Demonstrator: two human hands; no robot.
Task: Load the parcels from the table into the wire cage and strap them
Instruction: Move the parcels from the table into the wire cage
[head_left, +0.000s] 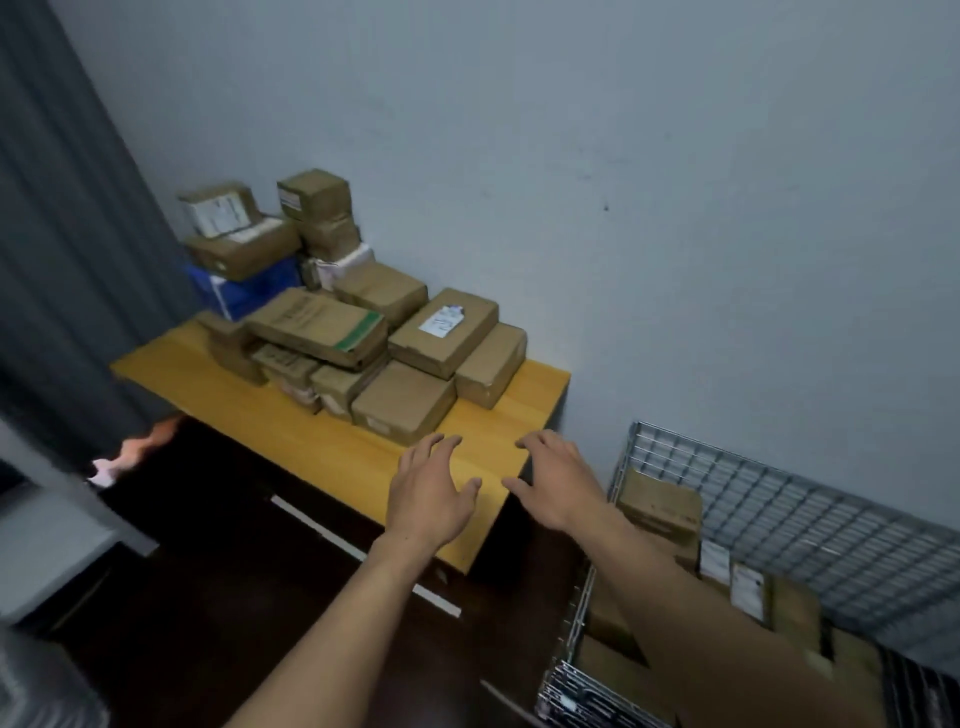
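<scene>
Brown cardboard, taped over and labelled, is what the parcels (363, 332) are wrapped in. A loose heap of them is stacked on the wooden table (249, 415) against the wall (623, 156), and a few are already stood in the wire cage (779, 514) just beside the table's right end. Both hands are held over the table's near edge with nothing in them: the left hand (431, 493) and the right hand (558, 483) are spread wide, fingers relaxed and apart, pointed toward the nearest parcel (402, 402). The boxes are judged to be stiff and of light to moderate weight, though the tape may be somewhat slick, so a one-sided pinch is not advised. The nearest parcel is best taken by two opposite sides, palms pressed inward, and lifted clear before the heap is disturbed. The tilted boxes resting higher up could be dislodged if a lower one is drawn out.
</scene>
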